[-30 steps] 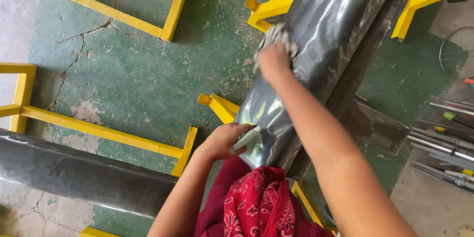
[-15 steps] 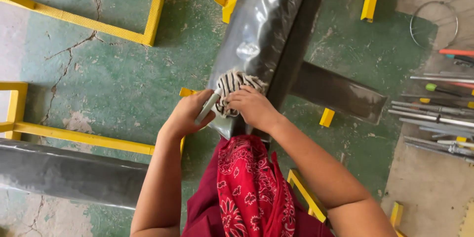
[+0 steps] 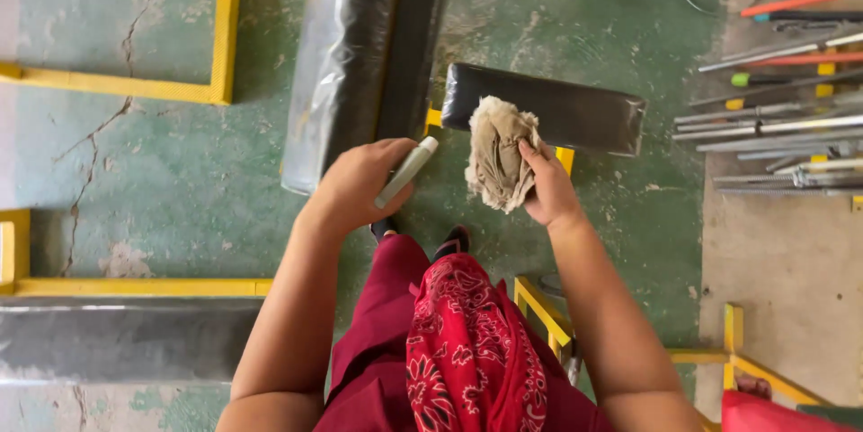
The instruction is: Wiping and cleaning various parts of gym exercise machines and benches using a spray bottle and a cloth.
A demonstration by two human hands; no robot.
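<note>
My left hand (image 3: 352, 187) is closed around a pale green tube-like bottle (image 3: 406, 171), its tip pointing up and right. A crumpled beige rag (image 3: 497, 153) hangs from the fingers of my right hand (image 3: 548, 187). Both hands are lifted off the long black padded bench wrapped in clear plastic (image 3: 360, 54), which lies just beyond the left hand. A shorter black pad (image 3: 584, 113) sits behind the rag.
Yellow metal frames (image 3: 220, 45) stand on the cracked green floor. Another black wrapped pad (image 3: 117, 338) lies at lower left. Several metal rods and tools (image 3: 773, 117) lie at right. A red patterned cloth (image 3: 472, 351) hangs at my chest.
Both hands have pulled back from the wrapped bench; the rag came off its surface and is now held up in the air. The view has shifted so the bench sits farther away.
</note>
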